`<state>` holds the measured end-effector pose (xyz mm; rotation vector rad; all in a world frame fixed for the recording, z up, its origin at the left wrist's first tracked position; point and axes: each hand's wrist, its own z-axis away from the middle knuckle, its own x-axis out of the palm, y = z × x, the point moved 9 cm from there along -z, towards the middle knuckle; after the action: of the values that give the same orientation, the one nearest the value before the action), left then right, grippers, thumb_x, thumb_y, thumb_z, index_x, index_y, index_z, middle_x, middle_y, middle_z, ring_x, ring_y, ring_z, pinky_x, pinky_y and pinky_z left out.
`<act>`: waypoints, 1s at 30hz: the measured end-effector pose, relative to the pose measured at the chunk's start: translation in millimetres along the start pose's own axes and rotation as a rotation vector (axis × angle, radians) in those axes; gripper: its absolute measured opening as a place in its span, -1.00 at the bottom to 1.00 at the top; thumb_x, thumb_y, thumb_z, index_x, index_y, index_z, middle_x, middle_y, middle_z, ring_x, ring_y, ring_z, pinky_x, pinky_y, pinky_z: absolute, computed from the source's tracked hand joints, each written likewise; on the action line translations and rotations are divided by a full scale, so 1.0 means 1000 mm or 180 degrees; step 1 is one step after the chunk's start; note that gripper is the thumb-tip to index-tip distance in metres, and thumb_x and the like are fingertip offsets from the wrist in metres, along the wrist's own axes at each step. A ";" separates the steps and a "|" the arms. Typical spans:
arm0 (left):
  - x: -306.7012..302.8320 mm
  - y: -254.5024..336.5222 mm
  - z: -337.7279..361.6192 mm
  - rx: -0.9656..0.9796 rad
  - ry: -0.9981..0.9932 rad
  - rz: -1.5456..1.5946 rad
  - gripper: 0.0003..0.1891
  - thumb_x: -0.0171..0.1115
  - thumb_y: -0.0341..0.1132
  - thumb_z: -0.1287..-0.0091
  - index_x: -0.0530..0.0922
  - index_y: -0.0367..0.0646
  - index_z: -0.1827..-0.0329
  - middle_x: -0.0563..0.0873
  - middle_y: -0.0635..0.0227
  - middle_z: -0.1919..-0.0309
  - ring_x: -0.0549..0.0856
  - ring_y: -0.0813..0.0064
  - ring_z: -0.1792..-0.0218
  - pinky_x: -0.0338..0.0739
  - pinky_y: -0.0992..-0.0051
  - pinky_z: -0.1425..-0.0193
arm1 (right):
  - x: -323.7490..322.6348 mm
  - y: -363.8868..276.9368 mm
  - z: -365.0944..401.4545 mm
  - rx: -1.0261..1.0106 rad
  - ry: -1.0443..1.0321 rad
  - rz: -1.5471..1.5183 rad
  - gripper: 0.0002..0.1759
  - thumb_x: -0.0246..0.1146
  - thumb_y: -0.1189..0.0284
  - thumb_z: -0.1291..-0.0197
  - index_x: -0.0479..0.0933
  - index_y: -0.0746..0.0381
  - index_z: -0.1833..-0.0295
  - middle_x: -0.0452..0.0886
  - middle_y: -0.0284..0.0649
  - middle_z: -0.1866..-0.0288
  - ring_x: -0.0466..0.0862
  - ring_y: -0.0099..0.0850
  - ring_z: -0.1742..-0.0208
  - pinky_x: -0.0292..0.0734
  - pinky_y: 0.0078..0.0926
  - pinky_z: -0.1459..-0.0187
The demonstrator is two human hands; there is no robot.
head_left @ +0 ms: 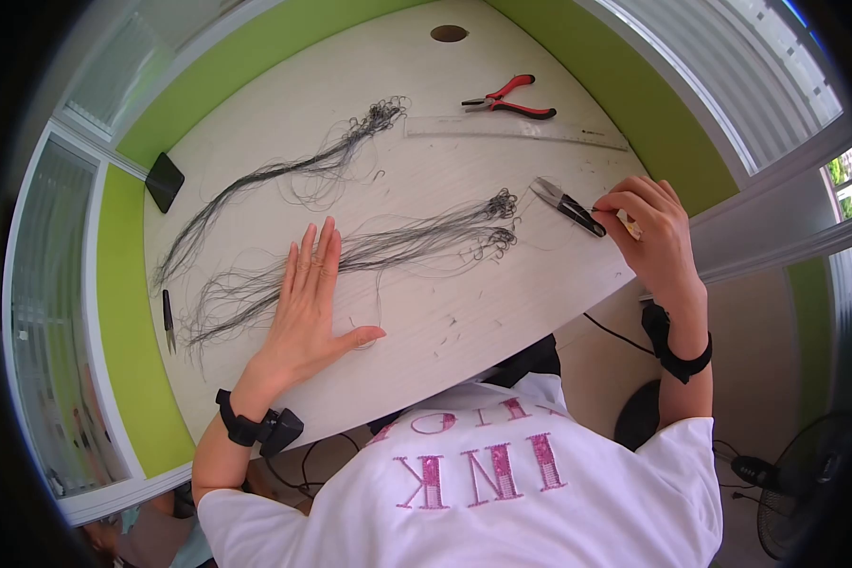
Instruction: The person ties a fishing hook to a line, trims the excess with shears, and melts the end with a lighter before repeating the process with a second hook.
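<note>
My left hand (305, 293) lies flat, fingers stretched out, on bundles of thin dark line (398, 248) that run across the table. Small curled hooks (492, 242) cluster at the right end of these bundles. At the right, the fingertips of my right hand (646, 225) are pinched together just beside black-handled snips (568, 205). Whatever is between those fingertips is too small to name. Further back lies another bundle of dark line (265, 175), with its own cluster of hooks (383, 114).
Red-handled pliers (513, 98) lie behind a clear ruler (516, 131) at the back right. A black-handled, metal-tipped tool (168, 322) and a flat black device (165, 182) are at the left. Green panels (123, 275) border the table (426, 379). Small clippings (452, 327) lie near the front.
</note>
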<state>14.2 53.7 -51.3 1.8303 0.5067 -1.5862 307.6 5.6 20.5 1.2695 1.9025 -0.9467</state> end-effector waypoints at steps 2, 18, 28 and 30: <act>0.000 -0.001 -0.004 -0.0061 0.0104 0.0158 -0.16 0.06 0.01 -0.35 -0.11 -0.29 -0.51 -0.02 0.03 -0.50 -0.06 0.10 -0.52 -0.27 0.18 -0.55 | -0.005 -0.004 0.001 -0.0028 0.0024 -0.0044 -0.88 0.39 0.52 0.05 0.57 0.22 0.39 0.56 -0.35 0.40 0.49 -0.39 0.39 0.36 -0.46 0.26; -0.041 -0.038 0.022 -0.0239 0.0468 0.0300 -0.38 0.38 -0.33 -0.06 0.42 -0.20 -0.24 0.52 0.23 -0.19 0.41 0.17 -0.28 0.23 0.25 -0.39 | -0.009 0.016 0.000 0.0431 -0.0049 -0.0382 -0.89 0.38 0.57 0.05 0.57 0.25 0.38 0.55 -0.35 0.42 0.40 -0.46 0.43 0.35 -0.52 0.33; -0.058 -0.049 0.050 0.0448 0.0345 0.0133 -0.71 0.34 -0.40 0.04 0.62 -0.14 0.19 0.62 0.37 0.04 0.50 0.27 -0.11 0.35 0.27 -0.22 | -0.011 0.016 -0.002 0.0451 -0.0058 -0.0350 -0.89 0.36 0.58 0.03 0.56 0.27 0.38 0.54 -0.34 0.42 0.42 -0.47 0.44 0.34 -0.53 0.28; -0.053 -0.047 0.058 0.0409 0.0238 0.0077 -0.75 0.33 -0.44 0.05 0.62 -0.15 0.24 0.62 0.35 0.10 0.52 0.28 -0.06 0.37 0.28 -0.16 | -0.011 0.017 -0.004 0.0457 -0.0056 -0.0327 -0.89 0.36 0.58 0.03 0.56 0.28 0.38 0.54 -0.33 0.42 0.42 -0.47 0.44 0.34 -0.53 0.27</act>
<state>-69.4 54.1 -13.4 1.9903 0.4227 -1.5707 326.7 8.1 27.8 1.2495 1.9307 -1.1620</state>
